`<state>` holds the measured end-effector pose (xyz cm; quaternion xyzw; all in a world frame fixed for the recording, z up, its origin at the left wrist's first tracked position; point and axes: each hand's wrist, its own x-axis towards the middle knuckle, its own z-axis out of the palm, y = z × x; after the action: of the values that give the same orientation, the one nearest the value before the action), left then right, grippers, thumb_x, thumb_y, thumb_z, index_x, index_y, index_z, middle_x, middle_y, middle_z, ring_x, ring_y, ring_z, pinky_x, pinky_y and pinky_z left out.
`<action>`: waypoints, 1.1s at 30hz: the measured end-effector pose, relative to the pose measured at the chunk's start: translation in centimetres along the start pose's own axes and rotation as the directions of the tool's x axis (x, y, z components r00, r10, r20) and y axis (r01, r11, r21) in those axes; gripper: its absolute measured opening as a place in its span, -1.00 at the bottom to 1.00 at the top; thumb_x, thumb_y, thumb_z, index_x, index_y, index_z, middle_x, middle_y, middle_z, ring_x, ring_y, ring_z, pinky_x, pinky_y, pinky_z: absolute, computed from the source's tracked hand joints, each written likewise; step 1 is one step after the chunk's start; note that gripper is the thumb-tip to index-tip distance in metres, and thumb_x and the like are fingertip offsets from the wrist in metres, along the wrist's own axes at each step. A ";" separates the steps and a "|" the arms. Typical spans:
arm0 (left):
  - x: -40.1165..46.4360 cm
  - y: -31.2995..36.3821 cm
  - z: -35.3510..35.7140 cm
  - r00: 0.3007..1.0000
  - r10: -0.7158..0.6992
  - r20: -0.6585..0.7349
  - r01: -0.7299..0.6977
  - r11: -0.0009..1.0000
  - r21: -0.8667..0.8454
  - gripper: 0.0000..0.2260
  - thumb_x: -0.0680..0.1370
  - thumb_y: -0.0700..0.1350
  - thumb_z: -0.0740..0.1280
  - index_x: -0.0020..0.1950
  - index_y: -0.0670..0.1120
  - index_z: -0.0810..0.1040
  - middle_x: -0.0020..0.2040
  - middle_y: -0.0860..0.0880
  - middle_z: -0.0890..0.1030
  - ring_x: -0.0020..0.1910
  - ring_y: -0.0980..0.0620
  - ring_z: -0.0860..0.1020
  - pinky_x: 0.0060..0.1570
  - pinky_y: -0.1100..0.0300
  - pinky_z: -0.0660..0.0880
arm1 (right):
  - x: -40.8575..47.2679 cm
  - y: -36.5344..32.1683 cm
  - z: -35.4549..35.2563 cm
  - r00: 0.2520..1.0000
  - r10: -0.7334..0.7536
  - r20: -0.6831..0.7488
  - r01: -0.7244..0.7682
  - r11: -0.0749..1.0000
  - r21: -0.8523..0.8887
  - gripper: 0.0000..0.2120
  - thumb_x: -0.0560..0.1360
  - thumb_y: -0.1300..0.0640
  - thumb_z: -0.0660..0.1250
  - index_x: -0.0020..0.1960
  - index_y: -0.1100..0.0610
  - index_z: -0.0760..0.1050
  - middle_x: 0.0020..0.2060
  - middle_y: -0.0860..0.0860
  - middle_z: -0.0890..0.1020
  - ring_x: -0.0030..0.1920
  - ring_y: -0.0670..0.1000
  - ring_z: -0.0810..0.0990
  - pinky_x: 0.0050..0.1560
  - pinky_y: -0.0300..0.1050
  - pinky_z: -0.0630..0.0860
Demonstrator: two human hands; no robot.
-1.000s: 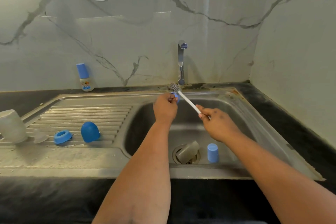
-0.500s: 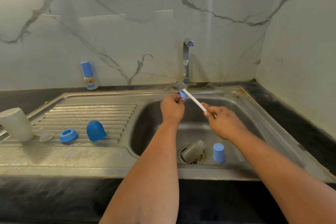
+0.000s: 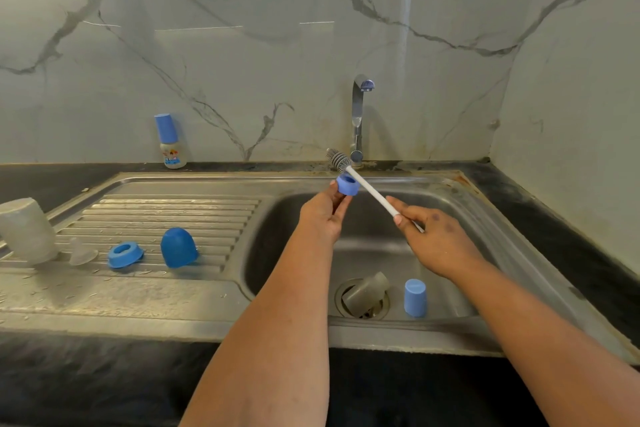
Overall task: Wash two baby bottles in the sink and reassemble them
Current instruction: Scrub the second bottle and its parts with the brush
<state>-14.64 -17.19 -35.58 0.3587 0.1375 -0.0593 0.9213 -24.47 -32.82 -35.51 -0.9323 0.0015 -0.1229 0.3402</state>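
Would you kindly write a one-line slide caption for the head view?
Over the sink, the left hand holds a blue bottle ring while the right hand holds a bottle brush.

Bottle (image 3: 26, 230) cropped at left edge; small bottle's label (image 3: 172, 157) unreadable.

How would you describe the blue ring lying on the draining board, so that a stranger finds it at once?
Start at the ribbed draining board left of the sink basin. Near its front edge lies the blue screw ring, between a clear teat and a blue domed cap. Unlike the cap, it is flat, with an open hole.
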 end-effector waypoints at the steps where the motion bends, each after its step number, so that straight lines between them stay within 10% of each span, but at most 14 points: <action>1: -0.1 -0.1 0.0 0.999 0.032 -0.008 -0.032 0.999 0.028 -0.85 0.55 -0.28 0.36 0.11 -0.28 0.55 0.03 -0.22 0.64 0.08 -0.10 0.63 -0.04 0.12 0.59 | 0.0 0.0 0.0 1.000 0.005 -0.005 -0.005 1.000 -0.002 -0.63 0.64 -0.07 0.12 0.44 -0.28 0.30 0.02 -0.10 0.47 -0.10 -0.12 0.44 -0.18 -0.25 0.33; 8: 0.9 -0.7 -0.7 0.860 0.492 -0.133 -0.408 0.821 0.399 -0.94 0.53 -0.27 0.39 -0.10 -0.12 0.60 -0.19 -0.01 0.61 -0.14 0.07 0.56 -0.16 0.33 0.46 | -0.2 -0.2 0.1 0.998 0.004 0.059 -0.002 0.999 -0.040 -0.65 0.64 -0.07 0.13 0.40 -0.32 0.31 0.04 -0.10 0.49 -0.26 -0.16 0.45 -0.39 -0.38 0.26; 16: 0.5 -2.1 -0.4 0.746 0.589 0.309 -0.545 0.275 0.792 -0.93 0.54 -0.23 0.38 0.00 -0.14 0.63 -0.15 0.02 0.59 -0.19 0.13 0.50 -0.12 0.32 0.38 | 0.2 0.0 0.5 0.997 0.060 -0.054 -0.062 0.997 -0.037 -0.63 0.65 -0.02 0.11 0.44 -0.24 0.31 0.03 -0.09 0.48 -0.23 -0.14 0.46 -0.26 -0.23 0.42; 21: 1.0 -0.9 -1.7 0.737 0.667 0.106 -0.469 0.392 0.791 -0.92 0.53 -0.27 0.37 -0.11 -0.11 0.61 -0.17 -0.02 0.61 -0.20 0.11 0.51 -0.12 0.22 0.46 | -0.7 -0.3 0.4 0.997 0.014 0.070 -0.010 0.998 -0.061 -0.63 0.64 -0.01 0.13 0.43 -0.23 0.34 -0.05 -0.09 0.50 -0.24 -0.14 0.49 -0.35 -0.31 0.35; 26: 0.6 -1.8 -1.0 0.746 0.584 0.321 -0.540 0.248 0.804 -0.95 0.54 -0.22 0.37 -0.04 -0.13 0.62 -0.14 -0.01 0.59 -0.19 0.11 0.50 -0.11 0.27 0.39 | -0.3 -0.2 0.3 0.998 0.056 -0.034 -0.058 0.996 -0.062 -0.63 0.65 -0.01 0.11 0.44 -0.22 0.32 0.01 -0.07 0.50 -0.18 -0.09 0.50 -0.23 -0.20 0.42; 33: 1.0 -1.0 -1.0 0.873 0.474 0.119 -0.442 0.662 0.606 -0.97 0.53 -0.20 0.40 -0.11 -0.11 0.60 -0.22 0.00 0.59 -0.20 0.12 0.50 -0.16 0.31 0.43 | 0.1 0.6 -0.5 0.999 0.041 0.009 -0.041 0.999 0.009 -0.64 0.65 -0.04 0.13 0.43 -0.24 0.33 0.08 -0.09 0.48 -0.10 -0.13 0.44 -0.24 -0.31 0.32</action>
<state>-14.11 -17.24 -37.25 0.6629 0.0384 0.1414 0.7342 -24.44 -33.57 -35.53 -0.9310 0.0184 -0.1118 0.3469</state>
